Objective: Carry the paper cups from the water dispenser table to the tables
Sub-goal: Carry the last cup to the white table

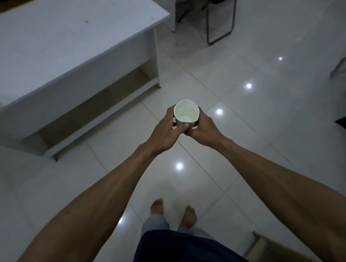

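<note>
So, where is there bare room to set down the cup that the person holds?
The white table on the left shows a wide bare top, from its front edge to the right corner; only a blurred thing sits at its far left edge. The paper cup is held upright by the left hand and right hand. It is crowded behind, by the black chair.

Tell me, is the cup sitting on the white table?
No, the paper cup is held up over the floor by the left hand and right hand, apart from the white table.

Item count: one paper cup [186, 114]; two hands, left hand [165, 134] and right hand [203, 130]; one white table [61, 46]; two bare feet; one black chair frame [219, 16].
</note>
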